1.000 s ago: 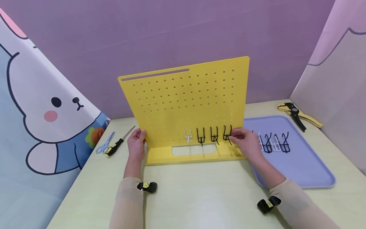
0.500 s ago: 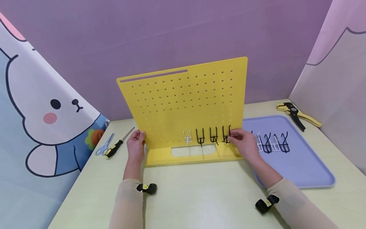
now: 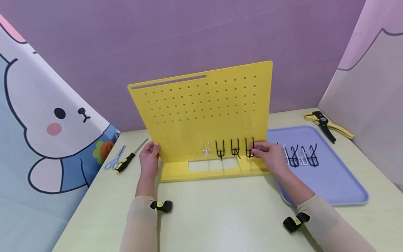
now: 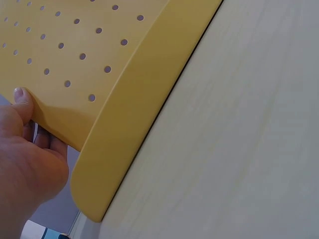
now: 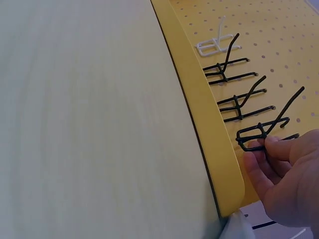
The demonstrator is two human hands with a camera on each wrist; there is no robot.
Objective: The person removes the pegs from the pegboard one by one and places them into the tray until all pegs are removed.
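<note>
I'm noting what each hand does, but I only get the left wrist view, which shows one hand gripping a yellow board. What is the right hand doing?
Observer: The right wrist view shows the right hand pinching a black hook against or just in front of the yellow board; I can't tell whether the hook's ends are seated in the holes.

Operator: My view shows no hooks at all. Are there others on the board?

Observer: Yes, three more in a row beside that one: two other black hooks, then a white hook farthest from the right hand.
</note>
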